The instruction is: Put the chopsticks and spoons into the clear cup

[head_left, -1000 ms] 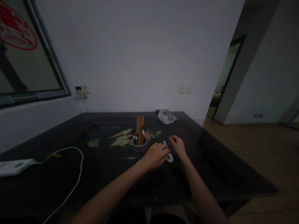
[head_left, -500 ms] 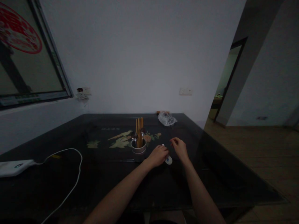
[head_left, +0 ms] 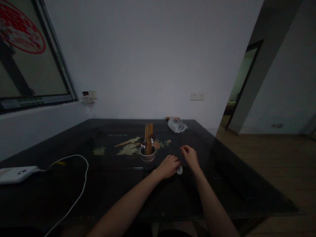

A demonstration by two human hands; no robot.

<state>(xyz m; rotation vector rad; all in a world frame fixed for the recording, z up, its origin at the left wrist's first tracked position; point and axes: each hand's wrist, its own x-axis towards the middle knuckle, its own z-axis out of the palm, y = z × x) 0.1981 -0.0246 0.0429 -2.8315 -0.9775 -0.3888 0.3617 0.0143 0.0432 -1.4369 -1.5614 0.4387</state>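
Observation:
My left hand has its fingers closed over a small white spoon with a blue mark in its bowl. Only the spoon's rounded end shows; the rest is under my fingers. To the right, my right hand is raised a little above the table, thumb and fingertips pinched together. Whether anything sits in that pinch is too small to make out. Left of my left hand, a metal cup stands upright, holding several wooden chopsticks and metal spoons.
The dark glossy table has a printed flower pattern. A crumpled clear plastic bag lies at its far edge by the wall. On the left is a white power bank-like device with a white cable curving towards me.
My left hand has shifted slightly right and now covers more of the spoon, whose handle tip no longer shows. My right hand stays about where it was. The view has moved slightly.

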